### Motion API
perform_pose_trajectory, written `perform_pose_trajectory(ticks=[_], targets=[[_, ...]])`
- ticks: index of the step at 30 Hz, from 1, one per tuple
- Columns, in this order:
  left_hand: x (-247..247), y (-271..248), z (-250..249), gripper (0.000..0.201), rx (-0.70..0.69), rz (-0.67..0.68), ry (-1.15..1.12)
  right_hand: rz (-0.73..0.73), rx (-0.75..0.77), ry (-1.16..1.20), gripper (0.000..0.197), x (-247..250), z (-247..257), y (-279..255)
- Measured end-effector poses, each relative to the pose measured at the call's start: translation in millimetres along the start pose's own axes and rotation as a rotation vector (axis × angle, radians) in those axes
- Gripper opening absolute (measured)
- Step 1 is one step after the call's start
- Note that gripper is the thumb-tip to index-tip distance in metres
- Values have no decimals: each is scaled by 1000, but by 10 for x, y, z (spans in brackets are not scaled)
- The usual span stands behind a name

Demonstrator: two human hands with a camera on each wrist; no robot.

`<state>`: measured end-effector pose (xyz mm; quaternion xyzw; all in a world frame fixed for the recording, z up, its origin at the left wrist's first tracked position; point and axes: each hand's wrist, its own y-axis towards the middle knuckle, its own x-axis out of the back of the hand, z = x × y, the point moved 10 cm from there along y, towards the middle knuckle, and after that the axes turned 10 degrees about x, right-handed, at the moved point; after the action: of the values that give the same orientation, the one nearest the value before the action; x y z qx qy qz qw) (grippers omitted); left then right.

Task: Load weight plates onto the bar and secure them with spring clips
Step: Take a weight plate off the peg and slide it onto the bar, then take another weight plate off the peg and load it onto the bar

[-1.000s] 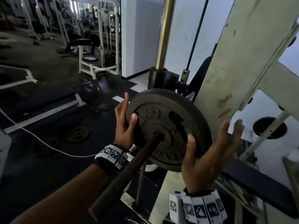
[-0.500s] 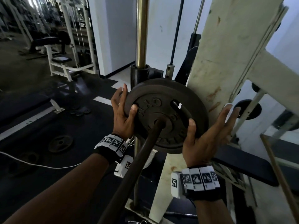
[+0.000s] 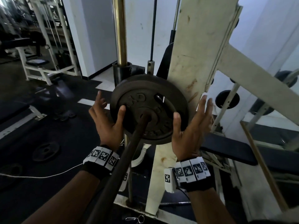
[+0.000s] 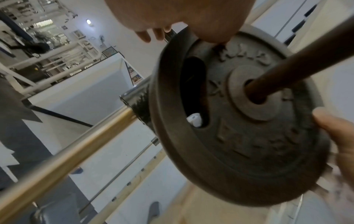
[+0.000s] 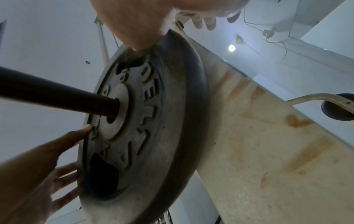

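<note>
A dark iron weight plate (image 3: 148,109) sits on the bar's dark sleeve (image 3: 126,159), pushed up to the black collar (image 3: 120,70) of the brass-coloured shaft (image 3: 119,29). My left hand (image 3: 106,120) is at its left edge, thumb on the face, fingers straight and off the rim. My right hand (image 3: 191,126) mirrors it on the right, thumb on the face and fingers straight. The left wrist view shows the plate (image 4: 239,128) on the sleeve (image 4: 287,71); the right wrist view shows its face (image 5: 143,136). A spring clip (image 3: 135,219) lies on the floor below.
A white rack upright (image 3: 194,62) stands right behind the plate's right edge. A dark bench pad (image 3: 226,151) lies to the right. Loose plates (image 3: 46,151) and a white cable (image 3: 40,176) are on the dark floor to the left.
The plate has slid farther along the sleeve toward the collar. My left fingers, wrapped on the rim before, have straightened and come off it; both thumbs stay on the face.
</note>
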<state>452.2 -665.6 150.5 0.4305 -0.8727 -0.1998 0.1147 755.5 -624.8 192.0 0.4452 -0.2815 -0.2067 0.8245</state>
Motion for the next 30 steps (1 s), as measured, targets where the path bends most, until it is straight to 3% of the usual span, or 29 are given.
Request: perform_pose_trajectory(ticks=[3,6,9,12,14,21,30], targets=[[151,-390,-158,44,-86,-96,-110,-26,7,34,78,187,3,-32],[47,-901,-218,27,-56,-3,-244,-66,25,61,65,507,-94,-107],[-178,-1408,-238,34,32,154,-291,-78,35,54,52,891,-294,-195],[-414,-1854,-198,43,57,216,-257,-94,15,60,44,1336,-542,-255],[-712,-2126,-179,49,123,293,-266,-106,2,28,40,1667,-707,-271],[-2201,-3067,-717,30,142,685,-243,-144,-74,-117,35,2808,-1390,-388],[-3739,-4702,-1521,25,25,1150,-296,-193,-234,-392,30,4515,-2321,-679]])
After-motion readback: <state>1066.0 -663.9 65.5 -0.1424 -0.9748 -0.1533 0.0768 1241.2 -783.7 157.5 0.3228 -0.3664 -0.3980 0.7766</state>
